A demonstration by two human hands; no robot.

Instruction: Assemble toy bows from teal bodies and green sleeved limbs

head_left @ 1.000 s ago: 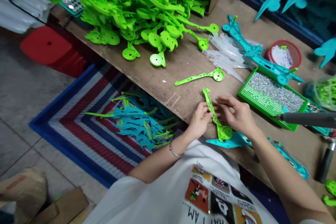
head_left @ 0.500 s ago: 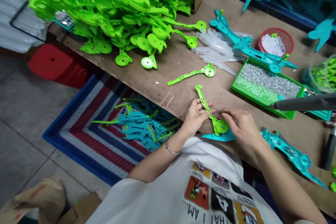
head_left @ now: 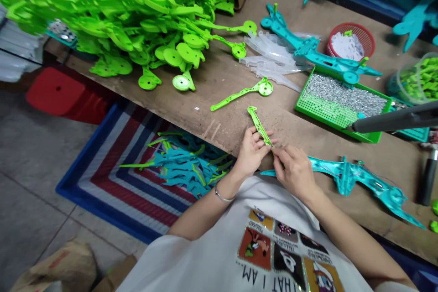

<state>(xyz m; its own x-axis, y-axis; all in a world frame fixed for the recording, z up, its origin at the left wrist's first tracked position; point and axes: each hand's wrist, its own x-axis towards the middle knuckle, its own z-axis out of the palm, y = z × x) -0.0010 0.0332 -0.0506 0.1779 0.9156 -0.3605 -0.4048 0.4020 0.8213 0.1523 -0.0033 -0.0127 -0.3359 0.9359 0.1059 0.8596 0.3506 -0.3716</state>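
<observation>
A bright green plastic arm piece slants up from my left hand, which is closed round its middle with some fingers stretched behind it. My right hand presses pinched fingertips against the same piece, at the left thumb. Whatever those fingertips hold is too small to make out, and the hand covers the piece's round end. Under and beyond my right hand lies a turquoise bow-shaped shell, with thin wires along its right part. Another green arm with a round end rests on the table ahead.
A big heap of green parts fills the table's left. Ahead are clear plastic pieces, a turquoise assembly, a green tray of small metal parts and a red basket. A dark tool juts in from the right.
My right hand has moved left, in against the green arm piece at my left thumb. More of the turquoise shell shows, and the piece's round end is now covered. The view has shifted slightly.
</observation>
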